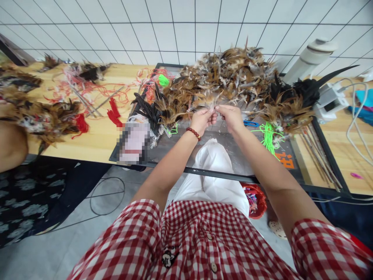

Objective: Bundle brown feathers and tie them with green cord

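Note:
My left hand (203, 120), with a beaded bracelet at its wrist, is closed in a pinch on a pale, wispy feather (210, 102). From the other side my right hand (232, 118) pinches at the base of the same feather, its fingertips almost touching the left ones. Just beyond both hands rises a large heap of brown feathers (230, 74). Black feathers (147, 111) lie to the left of my hands. Bright green cord (268, 136) and a blue tool (251, 123) sit to the right. What exactly lies between the fingertips is too small to make out.
A dark-framed glass panel (180, 157) lies on the wooden table (99, 146). Thin sticks (319, 155), a white charger (330, 103) and a white bottle (309, 58) stand right. Red strings (116, 91) and more feathers (43, 120) lie left, beside another person's arm (11, 144). Below is a red basket (256, 206).

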`<action>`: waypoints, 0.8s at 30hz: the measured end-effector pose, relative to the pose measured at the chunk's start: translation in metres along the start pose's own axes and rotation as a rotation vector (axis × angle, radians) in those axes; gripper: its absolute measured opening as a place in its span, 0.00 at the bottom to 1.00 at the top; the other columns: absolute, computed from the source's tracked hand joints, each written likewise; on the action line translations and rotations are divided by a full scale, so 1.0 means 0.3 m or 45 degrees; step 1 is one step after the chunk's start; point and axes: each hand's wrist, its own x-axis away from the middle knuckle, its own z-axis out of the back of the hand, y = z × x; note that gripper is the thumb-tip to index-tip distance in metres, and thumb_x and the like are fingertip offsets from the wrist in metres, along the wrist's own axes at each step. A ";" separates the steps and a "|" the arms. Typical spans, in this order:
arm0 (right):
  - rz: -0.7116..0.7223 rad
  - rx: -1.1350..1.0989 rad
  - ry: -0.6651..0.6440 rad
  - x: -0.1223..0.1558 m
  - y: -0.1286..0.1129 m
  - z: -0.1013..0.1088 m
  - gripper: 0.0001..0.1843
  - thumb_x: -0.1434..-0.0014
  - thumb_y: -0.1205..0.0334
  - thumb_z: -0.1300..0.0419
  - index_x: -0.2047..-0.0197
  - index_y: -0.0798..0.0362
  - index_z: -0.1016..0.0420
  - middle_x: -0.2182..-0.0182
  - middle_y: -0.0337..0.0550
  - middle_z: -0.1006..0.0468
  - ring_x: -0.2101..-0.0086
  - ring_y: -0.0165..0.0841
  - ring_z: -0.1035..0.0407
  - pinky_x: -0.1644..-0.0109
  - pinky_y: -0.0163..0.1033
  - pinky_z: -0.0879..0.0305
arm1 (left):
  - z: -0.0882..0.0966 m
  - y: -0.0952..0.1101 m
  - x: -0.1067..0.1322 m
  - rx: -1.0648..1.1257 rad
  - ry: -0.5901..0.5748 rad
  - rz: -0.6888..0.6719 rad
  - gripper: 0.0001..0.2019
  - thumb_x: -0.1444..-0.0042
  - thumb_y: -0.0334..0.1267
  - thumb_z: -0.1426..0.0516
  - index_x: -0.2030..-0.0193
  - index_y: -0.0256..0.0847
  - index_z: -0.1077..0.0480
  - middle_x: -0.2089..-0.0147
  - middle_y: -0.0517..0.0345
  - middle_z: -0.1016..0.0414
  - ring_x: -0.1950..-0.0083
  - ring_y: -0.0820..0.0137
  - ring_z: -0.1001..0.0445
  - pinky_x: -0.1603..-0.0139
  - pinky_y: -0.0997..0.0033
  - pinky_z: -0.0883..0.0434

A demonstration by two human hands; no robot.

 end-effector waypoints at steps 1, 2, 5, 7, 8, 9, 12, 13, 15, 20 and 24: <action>-0.009 -0.002 0.002 0.002 0.001 -0.002 0.12 0.59 0.53 0.30 0.72 0.52 0.19 0.77 0.35 0.26 0.72 0.28 0.38 0.69 0.35 0.43 | -0.001 0.000 0.002 -0.003 0.000 -0.004 0.10 0.38 0.35 0.36 0.69 0.34 0.28 0.74 0.60 0.25 0.74 0.80 0.28 0.65 0.78 0.29; -0.009 -0.006 0.002 0.004 0.002 -0.004 0.12 0.59 0.53 0.30 0.73 0.51 0.20 0.77 0.35 0.26 0.73 0.28 0.39 0.69 0.35 0.44 | -0.002 0.000 0.004 -0.012 -0.003 -0.006 0.10 0.37 0.35 0.37 0.69 0.34 0.28 0.74 0.60 0.25 0.73 0.80 0.28 0.65 0.78 0.29; 0.013 0.007 -0.034 0.007 0.005 -0.004 0.12 0.57 0.52 0.30 0.77 0.51 0.24 0.78 0.35 0.28 0.73 0.28 0.38 0.69 0.35 0.43 | -0.005 0.000 0.009 -0.050 -0.015 -0.002 0.11 0.36 0.35 0.38 0.69 0.34 0.28 0.74 0.59 0.24 0.73 0.79 0.28 0.64 0.77 0.29; 0.014 0.024 -0.076 0.007 0.004 -0.001 0.15 0.56 0.50 0.29 0.77 0.51 0.25 0.78 0.35 0.27 0.74 0.27 0.38 0.69 0.35 0.43 | -0.005 0.001 0.011 -0.055 -0.019 -0.001 0.12 0.37 0.36 0.36 0.70 0.34 0.28 0.74 0.60 0.24 0.73 0.79 0.28 0.65 0.77 0.29; 0.004 0.022 -0.104 0.007 0.002 0.001 0.17 0.56 0.48 0.28 0.77 0.51 0.26 0.78 0.35 0.27 0.74 0.27 0.37 0.70 0.34 0.43 | -0.005 0.002 0.013 -0.055 -0.026 0.000 0.12 0.38 0.37 0.36 0.71 0.34 0.29 0.74 0.60 0.25 0.74 0.80 0.29 0.65 0.77 0.30; -0.010 0.011 -0.136 0.007 -0.001 0.003 0.18 0.56 0.47 0.27 0.77 0.51 0.26 0.78 0.35 0.27 0.74 0.27 0.37 0.70 0.34 0.43 | -0.004 0.004 0.014 -0.059 -0.041 0.003 0.12 0.39 0.37 0.35 0.71 0.34 0.29 0.75 0.61 0.26 0.75 0.80 0.29 0.66 0.77 0.31; -0.059 -0.061 -0.298 0.008 -0.014 0.015 0.24 0.55 0.42 0.25 0.78 0.52 0.28 0.80 0.35 0.29 0.76 0.26 0.37 0.70 0.34 0.40 | 0.000 0.008 0.015 -0.114 -0.120 0.032 0.13 0.38 0.37 0.36 0.72 0.35 0.30 0.76 0.63 0.28 0.76 0.81 0.32 0.69 0.78 0.33; -0.084 -0.098 -0.372 0.008 -0.018 0.021 0.26 0.54 0.41 0.25 0.78 0.52 0.29 0.81 0.35 0.30 0.77 0.26 0.37 0.70 0.34 0.39 | 0.003 0.009 0.015 -0.134 -0.151 0.049 0.14 0.37 0.37 0.36 0.72 0.35 0.30 0.77 0.63 0.28 0.77 0.81 0.32 0.69 0.79 0.33; -0.140 -0.195 -0.514 0.009 -0.025 0.034 0.28 0.55 0.41 0.24 0.79 0.52 0.31 0.81 0.34 0.31 0.78 0.27 0.37 0.70 0.35 0.35 | 0.008 0.010 0.015 -0.145 -0.210 0.081 0.14 0.37 0.37 0.37 0.72 0.35 0.31 0.77 0.63 0.29 0.77 0.81 0.33 0.70 0.79 0.34; -0.184 -0.325 -0.611 0.007 -0.028 0.056 0.25 0.57 0.46 0.21 0.73 0.52 0.29 0.79 0.33 0.27 0.78 0.27 0.34 0.71 0.36 0.32 | 0.021 0.007 0.012 -0.128 -0.388 0.147 0.14 0.35 0.37 0.38 0.72 0.35 0.31 0.78 0.63 0.30 0.78 0.80 0.32 0.72 0.78 0.36; -0.159 -0.270 -0.447 0.002 -0.023 0.047 0.24 0.55 0.50 0.21 0.75 0.52 0.32 0.82 0.31 0.31 0.80 0.25 0.38 0.74 0.33 0.38 | 0.018 0.003 0.013 -0.124 -0.371 0.155 0.12 0.38 0.39 0.35 0.69 0.34 0.29 0.75 0.62 0.26 0.75 0.80 0.29 0.69 0.79 0.32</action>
